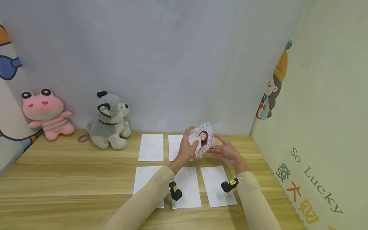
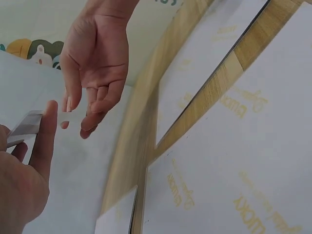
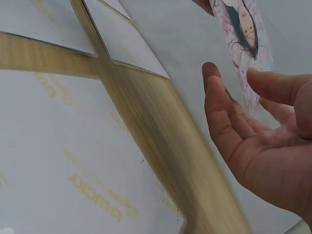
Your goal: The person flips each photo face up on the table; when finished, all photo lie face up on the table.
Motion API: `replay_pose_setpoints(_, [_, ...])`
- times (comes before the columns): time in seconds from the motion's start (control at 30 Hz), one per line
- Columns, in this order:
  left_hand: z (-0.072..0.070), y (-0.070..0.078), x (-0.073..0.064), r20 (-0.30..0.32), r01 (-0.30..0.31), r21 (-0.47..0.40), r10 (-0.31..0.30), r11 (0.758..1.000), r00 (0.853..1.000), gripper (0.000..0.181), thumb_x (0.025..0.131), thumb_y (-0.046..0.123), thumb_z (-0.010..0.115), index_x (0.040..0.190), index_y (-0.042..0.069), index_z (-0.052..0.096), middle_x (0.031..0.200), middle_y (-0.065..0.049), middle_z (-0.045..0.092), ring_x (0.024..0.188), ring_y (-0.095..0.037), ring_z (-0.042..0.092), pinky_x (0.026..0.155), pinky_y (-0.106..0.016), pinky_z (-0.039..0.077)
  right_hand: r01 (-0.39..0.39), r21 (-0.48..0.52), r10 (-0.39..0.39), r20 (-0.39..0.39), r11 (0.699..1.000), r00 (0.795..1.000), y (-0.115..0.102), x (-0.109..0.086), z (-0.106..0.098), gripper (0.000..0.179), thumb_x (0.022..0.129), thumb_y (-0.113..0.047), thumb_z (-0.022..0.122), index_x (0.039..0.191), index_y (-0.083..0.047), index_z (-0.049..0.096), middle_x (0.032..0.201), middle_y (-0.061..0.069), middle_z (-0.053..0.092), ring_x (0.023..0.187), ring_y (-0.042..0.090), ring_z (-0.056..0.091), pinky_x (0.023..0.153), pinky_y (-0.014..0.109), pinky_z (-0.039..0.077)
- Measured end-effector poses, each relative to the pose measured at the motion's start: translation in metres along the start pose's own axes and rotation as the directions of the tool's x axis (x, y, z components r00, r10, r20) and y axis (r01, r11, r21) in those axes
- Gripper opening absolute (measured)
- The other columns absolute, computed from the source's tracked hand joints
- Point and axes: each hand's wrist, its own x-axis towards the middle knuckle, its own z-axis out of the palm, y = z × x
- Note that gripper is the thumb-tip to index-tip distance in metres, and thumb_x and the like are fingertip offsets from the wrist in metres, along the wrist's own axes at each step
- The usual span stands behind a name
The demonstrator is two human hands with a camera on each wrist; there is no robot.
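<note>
My left hand [image 1: 188, 147] grips a photo [image 1: 209, 145] of a dark-haired person in white against pink blossoms, thumb across its front. It is raised over the table's back part and tilted. In the left wrist view the photo [image 2: 25, 127] shows nearly edge-on between thumb and fingers. At the photo's right edge is my right hand [image 1: 227, 151], palm turned toward it, fingers loosely bent and spread. The right wrist view has its thumb [image 3: 273, 85] overlapping the lower end of the photo [image 3: 248, 46]. Several white cards [image 1: 150, 147] with yellow print lie below the hands.
The cards form two rows on the wooden table [image 1: 72, 182]; a front-row card [image 1: 218, 188] lies at the right. A grey plush dog [image 1: 110, 124], a purple ring [image 1: 83, 138] and a pink plush frog [image 1: 49, 115] are at the back left. A pale curtain [image 1: 161, 64] hangs behind.
</note>
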Motion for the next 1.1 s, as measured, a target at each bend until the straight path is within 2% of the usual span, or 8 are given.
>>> replay_pose_setpoints(0.07, [0.001,0.0,0.001,-0.012,0.007,-0.028,-0.007,1.0,1.0,0.057,0.092,-0.003,0.057,0.144,0.015,0.042,0.144,-0.021,0.05,0.12,-0.041,0.054,0.096,-0.053,0.048,0.009,0.03,-0.009,0.003,1.0,1.0,0.001,0.0,0.002,0.072,0.101,0.007,0.043,0.161,-0.017,0.01,0.102,0.006,0.066,0.088,0.013,0.071,0.082,0.026,0.058])
replay_pose_setpoints(0.17, [0.001,-0.001,0.001,-0.031,0.003,-0.047,-0.005,0.999,1.0,0.057,0.091,-0.003,0.056,0.144,0.014,0.043,0.134,-0.023,0.055,0.105,-0.039,0.058,0.084,-0.046,0.052,0.025,0.059,-0.024,-0.02,0.998,1.0,0.003,0.002,0.006,0.075,0.099,0.01,0.044,0.161,-0.017,0.012,0.094,0.005,0.066,0.081,0.012,0.07,0.075,0.023,0.057])
replay_pose_setpoints(0.33, [0.0,-0.003,-0.002,-0.051,-0.01,-0.047,0.008,0.999,0.999,0.056,0.091,-0.002,0.056,0.143,0.016,0.043,0.136,-0.022,0.054,0.113,-0.032,0.056,0.084,-0.036,0.05,0.038,0.08,-0.033,-0.061,0.996,0.998,0.006,0.003,0.009,0.075,0.099,0.011,0.044,0.161,-0.016,0.013,0.091,0.005,0.065,0.075,0.01,0.068,0.069,0.019,0.055])
replay_pose_setpoints(0.57, [-0.001,-0.003,-0.002,-0.027,0.054,-0.093,-0.057,0.994,0.998,0.059,0.093,-0.004,0.057,0.146,0.013,0.039,0.134,-0.022,0.056,0.108,-0.033,0.059,0.082,-0.033,0.051,0.061,0.098,-0.055,-0.07,0.993,0.996,0.01,0.003,0.011,0.073,0.098,0.013,0.043,0.161,-0.013,0.016,0.087,0.003,0.065,0.072,0.008,0.068,0.068,0.017,0.055])
replay_pose_setpoints(0.77, [-0.004,-0.006,-0.004,0.025,0.113,-0.145,-0.11,0.983,0.994,0.062,0.096,-0.001,0.056,0.151,0.016,0.033,0.135,-0.026,0.052,0.093,-0.036,0.064,0.071,-0.041,0.06,0.072,0.108,-0.064,-0.079,0.991,0.995,0.011,0.0,0.011,0.072,0.098,0.013,0.043,0.16,-0.012,0.017,0.081,0.001,0.066,0.072,0.008,0.068,0.068,0.017,0.055])
replay_pose_setpoints(0.93, [-0.01,-0.008,-0.005,0.084,0.15,-0.182,-0.136,0.972,0.987,0.06,0.098,0.001,0.056,0.151,0.019,0.035,0.13,-0.026,0.052,0.079,-0.022,0.063,0.058,-0.029,0.058,0.086,0.126,-0.076,-0.086,0.988,0.993,0.011,-0.002,0.011,0.074,0.096,0.015,0.043,0.16,-0.01,0.016,0.077,0.001,0.067,0.069,0.008,0.069,0.067,0.017,0.055])
replay_pose_setpoints(1.03, [-0.014,-0.009,-0.006,0.131,0.162,-0.213,-0.136,0.964,0.982,0.06,0.098,0.003,0.057,0.152,0.018,0.036,0.122,-0.024,0.053,0.073,-0.016,0.062,0.056,-0.032,0.059,0.093,0.117,-0.079,-0.116,0.989,0.99,0.011,-0.003,0.011,0.073,0.095,0.016,0.043,0.159,-0.009,0.018,0.075,0.0,0.067,0.066,0.008,0.068,0.066,0.018,0.055])
replay_pose_setpoints(1.1, [-0.017,-0.008,-0.007,0.153,0.175,-0.221,-0.143,0.96,0.978,0.06,0.097,0.003,0.058,0.152,0.016,0.038,0.12,-0.025,0.055,0.073,-0.016,0.063,0.06,-0.038,0.061,0.095,0.105,-0.08,-0.144,0.99,0.986,0.011,-0.003,0.01,0.071,0.095,0.016,0.042,0.159,-0.009,0.021,0.075,0.0,0.066,0.065,0.007,0.067,0.065,0.018,0.055])
